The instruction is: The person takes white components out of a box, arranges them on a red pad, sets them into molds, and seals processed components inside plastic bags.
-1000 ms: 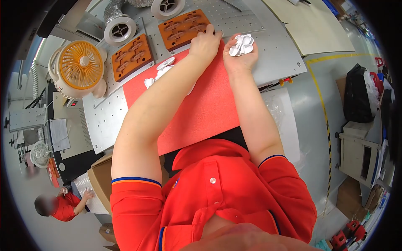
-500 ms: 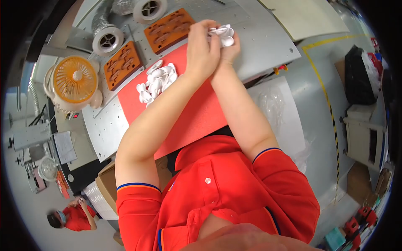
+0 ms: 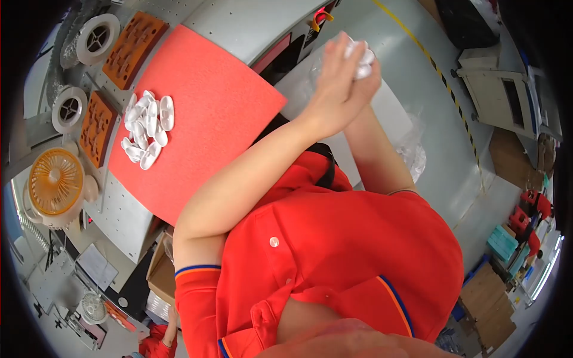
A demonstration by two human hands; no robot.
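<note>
Together, both hands — left (image 3: 334,89), right (image 3: 364,80) — closed their grip on white parts (image 3: 361,56), beyond the counter (image 3: 250,24).

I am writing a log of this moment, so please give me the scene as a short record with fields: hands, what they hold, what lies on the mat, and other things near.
Left hand: raised off the bench, cupped against the right hand
Right hand: mostly hidden behind the left
Held: white plastic pieces, between both hands
On red foam mat: pile of white pieces, untouched
Beside mat: two orange trays, orange fan
Below hands: clear plastic bag
</note>
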